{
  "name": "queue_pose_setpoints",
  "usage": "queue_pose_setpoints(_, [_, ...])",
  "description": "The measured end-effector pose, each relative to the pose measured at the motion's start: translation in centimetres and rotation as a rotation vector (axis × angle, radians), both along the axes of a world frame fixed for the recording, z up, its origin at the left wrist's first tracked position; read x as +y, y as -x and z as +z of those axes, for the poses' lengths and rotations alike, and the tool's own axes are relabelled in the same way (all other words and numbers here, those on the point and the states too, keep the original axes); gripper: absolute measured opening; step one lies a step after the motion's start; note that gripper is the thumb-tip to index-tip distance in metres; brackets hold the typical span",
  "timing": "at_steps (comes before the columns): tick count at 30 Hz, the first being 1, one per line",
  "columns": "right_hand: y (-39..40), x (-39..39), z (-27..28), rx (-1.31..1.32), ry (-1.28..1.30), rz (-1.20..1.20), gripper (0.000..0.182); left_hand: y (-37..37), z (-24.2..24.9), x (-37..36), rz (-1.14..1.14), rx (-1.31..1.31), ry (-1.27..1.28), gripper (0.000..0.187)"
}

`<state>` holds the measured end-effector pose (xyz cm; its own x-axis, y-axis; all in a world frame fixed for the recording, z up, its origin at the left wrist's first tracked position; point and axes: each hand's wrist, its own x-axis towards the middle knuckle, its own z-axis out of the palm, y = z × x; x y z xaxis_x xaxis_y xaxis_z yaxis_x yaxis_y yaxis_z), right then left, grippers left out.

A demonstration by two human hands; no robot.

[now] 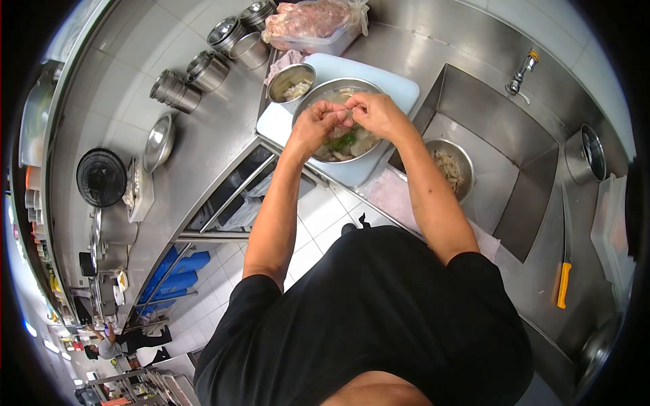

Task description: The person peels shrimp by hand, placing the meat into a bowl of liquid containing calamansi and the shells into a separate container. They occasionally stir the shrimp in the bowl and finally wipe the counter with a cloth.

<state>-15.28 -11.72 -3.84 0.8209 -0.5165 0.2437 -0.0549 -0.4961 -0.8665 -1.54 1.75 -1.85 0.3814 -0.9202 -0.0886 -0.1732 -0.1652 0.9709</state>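
Over a large metal bowl (333,160) on a pale blue board (399,88), my left hand (318,124) and my right hand (374,114) meet at the fingertips. Both hands are pinched round something small that I cannot make out. Liquid, pale pieces and something green (343,142) lie in the bowl below them. Just left of it, a smaller metal bowl (291,82) holds pale pieces. Behind the board is a clear container with bagged raw meat (308,27).
A sink (497,155) is at the right, with a bowl of greyish pieces (448,169) at its near left corner. A knife with a yellow handle (563,284) lies right of it. Stacked metal pots (177,91) stand at the left. Another person (112,346) is far off at lower left.
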Motion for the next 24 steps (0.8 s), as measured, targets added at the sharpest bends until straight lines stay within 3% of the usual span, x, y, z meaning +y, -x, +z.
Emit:
queue_pose_setpoints(2, [0.2, -0.1, -0.1, -0.041, -0.055, -0.014, 0.026, -0.2, -0.2, 0.0, -0.033, 0.030, 0.057, 0.019])
queue_pose_setpoints(5, [0.0, -0.2, -0.7, -0.153, -0.131, 0.000, 0.024, -0.1, -0.6, 0.2, -0.021, 0.378, 0.201, 0.018])
queue_pose_setpoints(8, [0.2, 0.4, -0.6, -0.240, -0.138, -0.003, 0.021, 0.5, -1.4, 0.1, 0.029, 0.544, 0.311, 0.027])
queue_pose_setpoints(10, [0.0, 0.6, -0.9, -0.271, -0.212, 0.034, 0.019, 1.5, -1.0, 0.2, 0.091, 0.441, 0.265, 0.031])
queue_pose_setpoints(17, [0.8, 0.3, -0.9, -0.047, 0.288, -0.054, 0.018, 2.9, 1.3, 0.6, 0.029, -0.407, -0.129, 0.043])
queue_pose_setpoints(20, [1.2, 0.2, -1.1, -0.026, 0.416, -0.022, 0.016, 3.0, 2.0, 1.0, -0.022, -0.415, -0.201, 0.040])
queue_pose_setpoints(24, [2.0, 0.4, 0.0, 0.178, 0.439, 0.017, 0.017, 3.2, 2.5, 1.0, -0.020, -0.662, -0.303, 0.029])
